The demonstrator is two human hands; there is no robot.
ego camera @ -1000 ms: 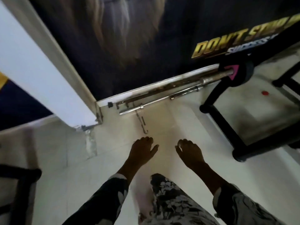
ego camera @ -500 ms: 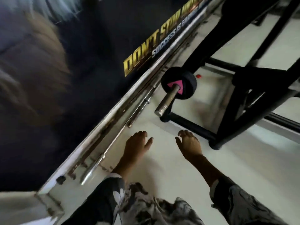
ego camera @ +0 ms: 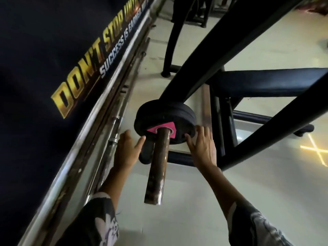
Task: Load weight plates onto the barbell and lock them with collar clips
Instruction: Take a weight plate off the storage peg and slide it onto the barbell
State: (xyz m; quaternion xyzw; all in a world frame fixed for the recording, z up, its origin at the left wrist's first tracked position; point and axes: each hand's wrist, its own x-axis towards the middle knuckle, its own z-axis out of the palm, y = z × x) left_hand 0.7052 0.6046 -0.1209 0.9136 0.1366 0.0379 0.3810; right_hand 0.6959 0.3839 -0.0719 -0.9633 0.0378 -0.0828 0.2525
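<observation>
A black weight plate [ego camera: 165, 116] with a pink triangular label sits on the barbell sleeve [ego camera: 158, 166], which points toward me, rusty and bare from the plate to its end. My left hand [ego camera: 126, 150] is open at the plate's lower left edge, fingertips near the rim. On the lower right rim rests my right hand [ego camera: 202, 146], fingers spread and touching the plate. No collar clip is visible on the sleeve.
Black bench frame bars [ego camera: 221, 50] cross above and right of the plate, with a padded bench [ego camera: 266, 82] behind. A dark banner wall [ego camera: 53, 68] with gold lettering runs along the left, spare steel bars [ego camera: 113, 137] lying at its base. The floor is pale tile.
The view has swung right and closer to the barbell end. Both hands have risen from over the floor to the plate's rim, one on each side.
</observation>
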